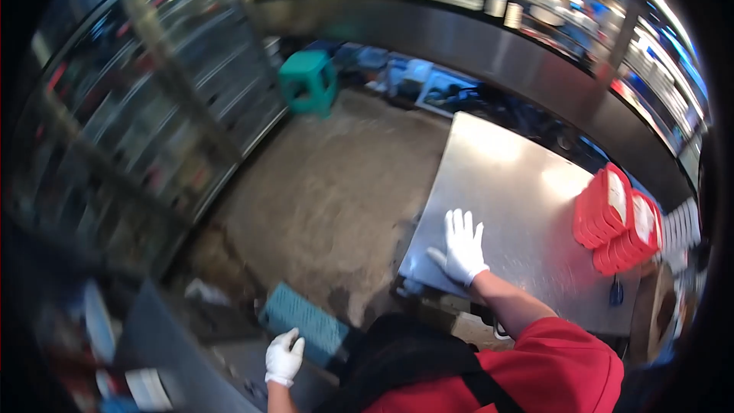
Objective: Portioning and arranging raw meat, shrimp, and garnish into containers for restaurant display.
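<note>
My right hand [463, 248], in a white glove, is spread with its fingers apart over the left edge of a stainless steel table [510, 206]; whether it presses on the metal cannot be told. At the lower left, my left hand [284, 357], also in a white glove, has bent fingers and no object visible in it. Beside that hand lies a teal perforated plastic piece [307, 321]. Stacked red plastic baskets [602, 206] stand at the right side of the table, with white material inside.
A green plastic stool [308, 81] stands on the concrete floor [332, 178] near glass-fronted cabinets [195, 69] at the left. A metal counter [436, 34] with lit display cases runs along the far side. A dark surface [172, 344] borders my left side.
</note>
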`<action>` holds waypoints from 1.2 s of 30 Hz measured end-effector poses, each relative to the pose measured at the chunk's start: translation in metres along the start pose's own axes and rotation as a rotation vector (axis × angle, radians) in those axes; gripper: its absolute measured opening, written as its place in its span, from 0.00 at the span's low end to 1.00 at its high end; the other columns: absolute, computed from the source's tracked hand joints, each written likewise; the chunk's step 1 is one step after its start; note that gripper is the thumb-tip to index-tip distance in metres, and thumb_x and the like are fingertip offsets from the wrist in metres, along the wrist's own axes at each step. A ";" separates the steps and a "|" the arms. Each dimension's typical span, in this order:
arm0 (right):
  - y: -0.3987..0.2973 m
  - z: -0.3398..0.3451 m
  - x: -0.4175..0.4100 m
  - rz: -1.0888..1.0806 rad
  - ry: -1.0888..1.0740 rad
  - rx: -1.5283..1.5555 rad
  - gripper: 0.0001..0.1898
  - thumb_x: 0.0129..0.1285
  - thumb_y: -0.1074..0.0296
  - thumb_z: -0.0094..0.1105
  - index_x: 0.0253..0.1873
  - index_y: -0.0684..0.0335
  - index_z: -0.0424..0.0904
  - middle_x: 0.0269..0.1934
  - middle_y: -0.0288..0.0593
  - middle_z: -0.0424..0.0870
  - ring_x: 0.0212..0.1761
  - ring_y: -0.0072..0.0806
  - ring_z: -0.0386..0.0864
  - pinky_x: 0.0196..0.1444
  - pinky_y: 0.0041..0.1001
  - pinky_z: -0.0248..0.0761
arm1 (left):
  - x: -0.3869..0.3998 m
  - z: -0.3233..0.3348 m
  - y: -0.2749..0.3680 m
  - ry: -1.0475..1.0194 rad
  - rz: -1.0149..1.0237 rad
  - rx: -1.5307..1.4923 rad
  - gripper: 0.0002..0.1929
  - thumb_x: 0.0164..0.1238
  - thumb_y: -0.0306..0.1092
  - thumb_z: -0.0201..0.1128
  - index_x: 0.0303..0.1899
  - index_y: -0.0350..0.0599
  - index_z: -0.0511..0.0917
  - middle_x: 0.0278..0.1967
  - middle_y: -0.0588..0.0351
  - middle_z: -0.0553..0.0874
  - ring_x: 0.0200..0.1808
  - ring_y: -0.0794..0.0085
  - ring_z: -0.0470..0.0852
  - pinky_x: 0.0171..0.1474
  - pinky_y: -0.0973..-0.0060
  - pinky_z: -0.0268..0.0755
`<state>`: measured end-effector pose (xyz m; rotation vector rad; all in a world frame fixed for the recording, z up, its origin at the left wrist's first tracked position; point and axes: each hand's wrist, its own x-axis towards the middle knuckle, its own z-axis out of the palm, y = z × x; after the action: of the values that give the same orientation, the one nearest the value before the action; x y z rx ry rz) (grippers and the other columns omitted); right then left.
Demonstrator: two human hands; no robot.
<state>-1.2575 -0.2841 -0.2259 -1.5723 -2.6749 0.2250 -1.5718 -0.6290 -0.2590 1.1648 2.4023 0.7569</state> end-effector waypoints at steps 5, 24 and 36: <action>-0.007 -0.007 -0.005 -0.001 -0.035 -0.114 0.51 0.67 0.36 0.56 0.78 0.74 0.49 0.78 0.68 0.53 0.80 0.66 0.48 0.74 0.67 0.45 | 0.177 -0.004 0.003 -0.095 0.267 -0.042 0.15 0.63 0.34 0.71 0.49 0.36 0.87 0.44 0.42 0.90 0.47 0.52 0.89 0.55 0.64 0.80; -0.026 0.008 0.189 0.889 0.090 -0.011 0.53 0.59 0.39 0.64 0.75 0.77 0.53 0.74 0.71 0.56 0.78 0.67 0.51 0.76 0.64 0.44 | 0.731 0.163 0.005 -0.816 0.691 0.579 0.16 0.73 0.44 0.55 0.40 0.43 0.85 0.45 0.40 0.87 0.49 0.52 0.86 0.52 0.60 0.77; 0.018 -0.020 0.303 1.316 0.240 0.245 0.37 0.59 0.51 0.69 0.63 0.76 0.70 0.70 0.67 0.64 0.76 0.64 0.56 0.76 0.57 0.51 | 0.908 0.286 0.471 -0.774 0.689 -0.300 0.17 0.69 0.39 0.67 0.52 0.36 0.86 0.52 0.46 0.89 0.54 0.61 0.87 0.61 0.69 0.75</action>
<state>-1.3882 -0.0098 -0.2224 -2.6941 -1.0264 0.3130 -1.6731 0.4286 -0.2800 1.7533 1.2150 0.6447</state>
